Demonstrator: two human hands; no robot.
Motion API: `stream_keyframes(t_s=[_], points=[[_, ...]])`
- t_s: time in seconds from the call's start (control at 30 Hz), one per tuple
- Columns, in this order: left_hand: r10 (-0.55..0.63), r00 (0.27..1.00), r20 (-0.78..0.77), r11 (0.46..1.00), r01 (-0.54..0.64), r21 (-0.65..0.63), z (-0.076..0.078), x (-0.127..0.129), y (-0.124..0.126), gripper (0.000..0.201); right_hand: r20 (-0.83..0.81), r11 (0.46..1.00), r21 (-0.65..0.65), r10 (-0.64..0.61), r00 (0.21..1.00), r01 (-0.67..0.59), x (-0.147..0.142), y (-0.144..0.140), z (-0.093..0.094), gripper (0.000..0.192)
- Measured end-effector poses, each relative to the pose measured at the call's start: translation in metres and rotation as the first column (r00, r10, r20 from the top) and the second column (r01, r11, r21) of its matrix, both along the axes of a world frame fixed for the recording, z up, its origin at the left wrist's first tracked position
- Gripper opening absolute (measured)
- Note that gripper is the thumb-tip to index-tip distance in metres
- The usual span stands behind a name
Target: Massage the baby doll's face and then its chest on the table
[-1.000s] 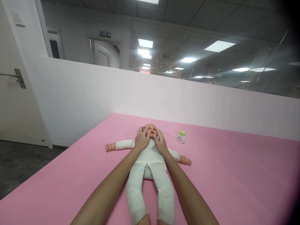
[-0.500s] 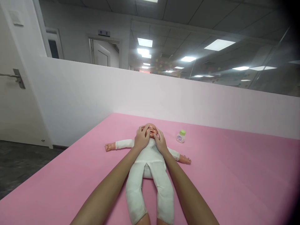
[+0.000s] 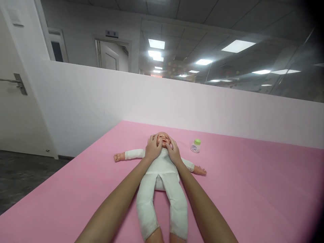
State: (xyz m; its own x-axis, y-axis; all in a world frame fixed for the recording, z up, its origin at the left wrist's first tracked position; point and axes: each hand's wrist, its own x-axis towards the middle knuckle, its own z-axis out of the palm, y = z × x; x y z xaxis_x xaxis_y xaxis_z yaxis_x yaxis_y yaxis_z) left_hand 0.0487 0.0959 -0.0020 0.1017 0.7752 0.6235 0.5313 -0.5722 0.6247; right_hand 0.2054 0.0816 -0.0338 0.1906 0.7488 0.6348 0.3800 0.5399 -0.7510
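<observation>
A baby doll lies on its back on a pink padded surface, its arms spread and its legs toward me. It has a white cloth body with bare plastic head, hands and lower legs. Along the left side of its face lies my left hand, fingers extended and thumb by the mouth. Opposite it, my right hand rests on the right cheek with fingers apart. The face shows between both hands; the sides of the head are covered.
Beyond the doll's right-hand arm stands a small clear bottle with a green cap. A low white wall borders the far side, with glass above it. At the left are the surface's edge, dark floor and a door.
The fingers and thumbs have shifted only slightly on the doll's face, exposing a little more around the eyes. The camera view has moved a touch.
</observation>
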Motion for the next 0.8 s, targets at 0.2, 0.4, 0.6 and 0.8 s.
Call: stream_keyframes(t_s=[0.2,0.4,0.6,0.8], points=[[-0.036,0.999,0.000,0.999,0.036,0.012,0.0021,-0.0012,-0.0026,0.040,0.031,0.999,0.028,0.021,0.999,-0.022,-0.0013,-0.0037,0.0037,0.050],[-0.014,1.000,0.015,1.000,0.013,0.026,-0.0010,0.0003,0.0018,0.043,-0.038,1.000,-0.019,-0.006,0.999,0.006,-0.0028,-0.0030,0.0028,0.055],[-0.047,0.999,0.005,0.999,0.046,0.018,0.0016,-0.0016,-0.0028,0.040,0.016,1.000,0.006,0.014,1.000,-0.014,-0.0011,-0.0029,0.0036,0.052],[-0.024,1.000,0.020,1.000,0.024,0.003,0.0018,-0.0005,-0.0021,0.044,-0.007,1.000,0.006,0.002,1.000,-0.002,-0.0009,-0.0019,0.0025,0.053]])
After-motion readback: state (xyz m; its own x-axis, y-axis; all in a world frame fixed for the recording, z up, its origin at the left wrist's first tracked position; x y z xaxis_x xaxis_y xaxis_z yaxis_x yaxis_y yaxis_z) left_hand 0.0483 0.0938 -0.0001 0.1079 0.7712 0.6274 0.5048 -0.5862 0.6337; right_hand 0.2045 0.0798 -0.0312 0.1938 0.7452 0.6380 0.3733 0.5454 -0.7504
